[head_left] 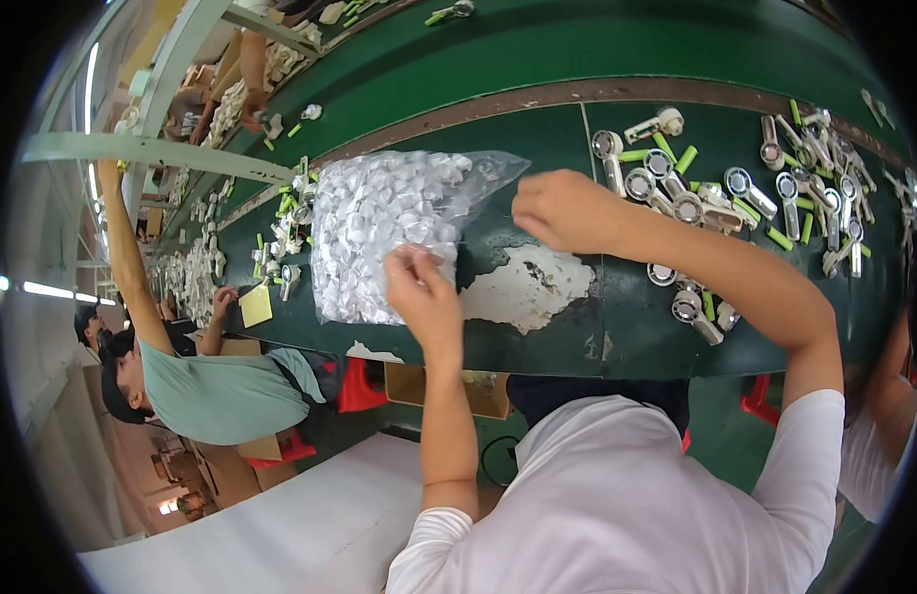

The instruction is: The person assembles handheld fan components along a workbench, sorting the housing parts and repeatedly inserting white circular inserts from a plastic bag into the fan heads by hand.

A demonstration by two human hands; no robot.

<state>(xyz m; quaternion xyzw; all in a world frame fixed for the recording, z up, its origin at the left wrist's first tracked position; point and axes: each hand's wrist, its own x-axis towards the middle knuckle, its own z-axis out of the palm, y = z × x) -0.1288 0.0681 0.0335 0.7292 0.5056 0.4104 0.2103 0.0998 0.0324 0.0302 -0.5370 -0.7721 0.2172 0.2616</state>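
A clear plastic bag (364,233) packed with small white plastic pieces lies on the green workbench (538,351), its loose end spread to the right. My left hand (424,297) is over the bag's lower right part, its fingers bent and closed together. Just below the tip of the bag's loose end, my right hand (567,213) is closed, thumb and fingers drawn together. Whatever either hand may pinch is too small or hidden to make out. To the right of my right hand lie several small handheld fans (688,208) with bright green cylindrical batteries (686,159) among them.
A peeled pale patch (533,287) marks the bench between my hands. Behind runs a green conveyor belt (617,49). A metal shelf frame (161,150) stands at the left, near a co-worker in a green shirt (221,391) with one arm raised. More fans (290,277) lie left of the bag.
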